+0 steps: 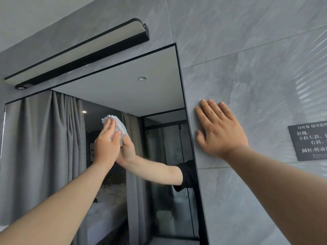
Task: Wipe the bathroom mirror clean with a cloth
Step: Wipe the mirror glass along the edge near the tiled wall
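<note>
Hidden or unclear: the mirror point(109, 96) runs out of view at the left and bottom, so its full extent cannot be told. The dark sign point(308, 142) to the right of the mirror is cut off at the picture's right edge; its white lettering is only partly readable. Most of the cloth point(118, 125) sits under the fingers; only its crumpled white upper part shows. The person appears only as two bare forearms, plus a reflected arm with a dark sleeve in the glass.

Surface and room: the mirror has a thin black frame and hangs on a wall point(247, 50) of large grey, marble-veined tiles. Just above the mirror's top edge, a long black-cased lamp point(77, 52) is mounted on the wall, unlit. The glass reflects grey curtains, a pale ceiling with a round recessed light, and a black-framed glass partition.

Hands: the left hand point(106, 144) reaches up to the mirror's middle, its grip curled around the cloth, pinching it between thumb and fingers and pressing it flat to the glass. Its reflection meets it at the cloth. The right hand point(219, 129) lies flat on the wall tile just right of the mirror's frame, fingers point(211, 110) straight and close together pointing up, thumb spread toward the frame, holding nothing.
</note>
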### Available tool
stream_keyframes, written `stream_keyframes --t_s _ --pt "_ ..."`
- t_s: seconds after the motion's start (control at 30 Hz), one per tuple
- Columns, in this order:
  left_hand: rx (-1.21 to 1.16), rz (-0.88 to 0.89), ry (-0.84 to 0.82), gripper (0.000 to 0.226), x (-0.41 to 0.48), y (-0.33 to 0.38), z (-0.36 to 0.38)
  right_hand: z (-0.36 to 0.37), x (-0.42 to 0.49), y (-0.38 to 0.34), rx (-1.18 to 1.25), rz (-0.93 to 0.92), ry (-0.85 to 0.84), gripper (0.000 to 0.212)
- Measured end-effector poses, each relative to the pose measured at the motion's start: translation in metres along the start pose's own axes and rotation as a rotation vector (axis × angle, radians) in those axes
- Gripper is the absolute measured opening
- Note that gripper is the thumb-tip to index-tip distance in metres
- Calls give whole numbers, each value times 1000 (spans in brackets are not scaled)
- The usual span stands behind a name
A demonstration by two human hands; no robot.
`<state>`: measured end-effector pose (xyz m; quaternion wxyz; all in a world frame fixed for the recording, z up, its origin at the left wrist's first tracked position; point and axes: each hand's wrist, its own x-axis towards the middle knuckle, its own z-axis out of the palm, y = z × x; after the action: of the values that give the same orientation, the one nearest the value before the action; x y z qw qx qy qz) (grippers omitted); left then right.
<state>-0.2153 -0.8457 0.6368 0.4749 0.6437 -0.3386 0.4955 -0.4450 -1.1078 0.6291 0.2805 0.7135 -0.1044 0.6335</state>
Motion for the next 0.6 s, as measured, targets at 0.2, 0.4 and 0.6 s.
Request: stream_keyframes --t_s 0.2,0.4,0.6 --pt "-7 103 -120 50 -112 -5 12 1 -1 1 -2 -1 10 67" --pt "-17 193 -184 53 -182 -23 21 1 -1 1 -11 2 -21 69" --pt "69 254 -209 52 -123 -31 6 1 0 1 -3 4 -15 70"
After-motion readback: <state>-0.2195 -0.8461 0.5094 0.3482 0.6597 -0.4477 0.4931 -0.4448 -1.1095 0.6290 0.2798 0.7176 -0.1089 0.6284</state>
